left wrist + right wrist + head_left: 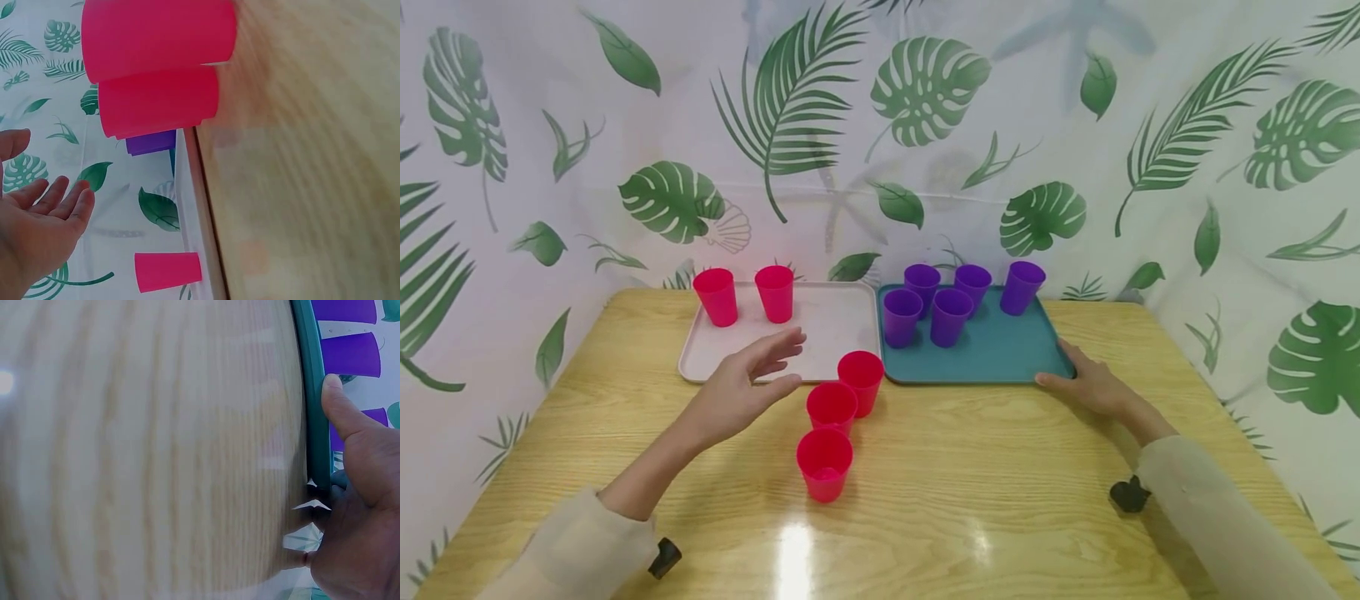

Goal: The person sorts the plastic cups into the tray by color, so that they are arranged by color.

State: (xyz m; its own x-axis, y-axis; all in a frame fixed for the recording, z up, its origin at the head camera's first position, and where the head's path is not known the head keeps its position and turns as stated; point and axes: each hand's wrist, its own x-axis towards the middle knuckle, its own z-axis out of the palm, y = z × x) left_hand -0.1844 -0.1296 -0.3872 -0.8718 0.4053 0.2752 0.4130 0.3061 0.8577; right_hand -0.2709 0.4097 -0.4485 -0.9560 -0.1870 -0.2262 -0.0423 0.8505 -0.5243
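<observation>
My left hand (pixel 741 392) hovers with loosely bent fingers over the front edge of the white tray (pixel 827 333), holding nothing. Just right of it, three upright red cups (pixel 824 467) form a slanting row on the table, the farthest (pixel 861 379) close to the white tray's front edge. Two more red cups (pixel 716 297) stand at that tray's back left. My right hand (pixel 1093 383) holds the teal tray (pixel 1000 358) by its front right corner, thumb (pixel 340 403) at the front rim, fingers around the side. Several upright purple cups (pixel 951 318) stand on the teal tray.
The two trays lie side by side at the back of the wooden table (pixel 985 483), their short edges meeting. Behind them hangs a leaf-print cloth (pixel 835 108). Dark wrist devices (pixel 664 558) sit at both sleeves.
</observation>
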